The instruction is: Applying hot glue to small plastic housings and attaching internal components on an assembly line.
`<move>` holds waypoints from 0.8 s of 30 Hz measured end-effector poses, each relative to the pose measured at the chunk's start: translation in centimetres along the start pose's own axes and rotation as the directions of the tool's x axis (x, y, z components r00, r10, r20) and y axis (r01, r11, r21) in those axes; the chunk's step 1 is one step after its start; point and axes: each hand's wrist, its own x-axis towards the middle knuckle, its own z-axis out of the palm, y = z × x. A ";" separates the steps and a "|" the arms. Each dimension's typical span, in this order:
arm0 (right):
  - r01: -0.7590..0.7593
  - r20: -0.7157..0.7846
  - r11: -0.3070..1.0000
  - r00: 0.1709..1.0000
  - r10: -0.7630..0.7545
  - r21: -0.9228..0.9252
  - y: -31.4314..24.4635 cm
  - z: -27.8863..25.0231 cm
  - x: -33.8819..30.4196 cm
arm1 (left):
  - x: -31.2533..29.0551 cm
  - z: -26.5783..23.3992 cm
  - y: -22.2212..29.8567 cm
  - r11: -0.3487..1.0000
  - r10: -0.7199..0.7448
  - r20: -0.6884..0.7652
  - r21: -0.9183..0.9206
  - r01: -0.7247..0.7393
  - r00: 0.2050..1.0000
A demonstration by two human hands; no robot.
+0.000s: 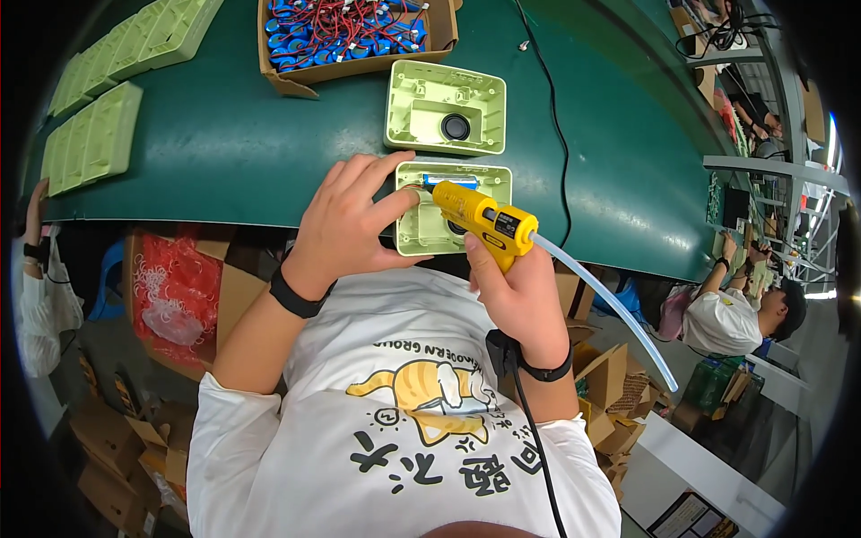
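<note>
My right hand [527, 300] is wrapped round the handle of a yellow hot glue gun [465, 208]. A long translucent glue stick [619, 309] curves out of its rear end. The nozzle points into a light green plastic housing [408, 235] near the table's front edge, close to a blue cylindrical battery [465, 180] along its far wall. My left hand [341, 220] grips the housing's left side, one finger reaching inside beside the battery's end. Just beyond stands a second light green housing [491, 90], open side up, with a round black part [456, 127] inside.
At the back, a cardboard box [359, 72] holds several blue batteries with red wires. More green housings [94, 134] lie at the left on the green table [242, 134]. A black cable [554, 117] crosses the table. Cartons stand below; other people work at both sides.
</note>
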 end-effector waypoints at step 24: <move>-0.060 -0.084 0.998 0.994 0.063 0.035 -0.7 -0.6 -0.2 | -0.2 -0.3 -0.2 1.000 0.016 0.004 0.018 -0.017 1.000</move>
